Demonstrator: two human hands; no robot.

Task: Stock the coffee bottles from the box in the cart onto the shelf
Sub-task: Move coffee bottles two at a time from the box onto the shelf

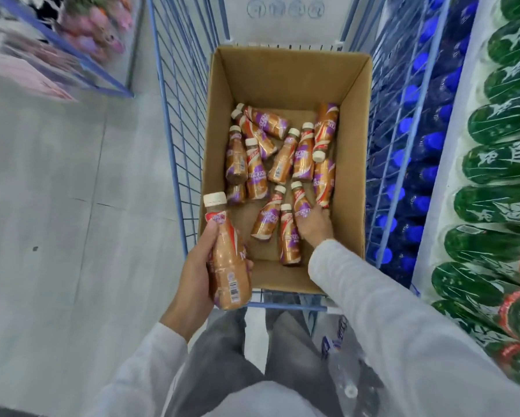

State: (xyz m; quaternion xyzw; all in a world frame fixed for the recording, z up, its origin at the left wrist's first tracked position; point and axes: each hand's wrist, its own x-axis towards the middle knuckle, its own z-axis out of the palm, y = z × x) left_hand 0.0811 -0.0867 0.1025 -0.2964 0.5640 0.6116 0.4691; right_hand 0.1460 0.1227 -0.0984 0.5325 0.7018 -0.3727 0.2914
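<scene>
**Left hand (192, 275) holds one coffee bottle (227, 257); right hand (314, 227) is down in the box (285, 73)**

Left hand first: its fingers and thumb wrap the lower body of the coffee bottle. The bottle stands nearly upright with its cream cap toward 12 o'clock, just outside the box's 7 o'clock corner and over the near rail of the cart (177, 115). The right hand reaches over the box's 6 o'clock wall, its white sleeve (373, 296) trailing back toward 4 o'clock. Its fingers touch a bottle lying on the box floor (whether they are closed round it I cannot tell, since the back of the hand hides them).

The box is open-topped brown cardboard and sits inside the blue wire cart. About a dozen loose bottles (282, 164) lie on their sides in a jumble across the box's middle and its 6 o'clock half. Most have their caps pointing roughly toward 12 o'clock, and several touch or overlap.

At 3 o'clock of the cart, seen through its mesh, stand rows of blue-capped bottles (415, 145). Further toward 3 o'clock are wrapped packs of green bottles (499, 176). At 10 o'clock, across the grey floor (57, 206), a blue-framed shelf (84, 61) carries blurred pink goods (102, 25). Grey trousers (222, 356) show at 6 o'clock, below the cart rail.
</scene>
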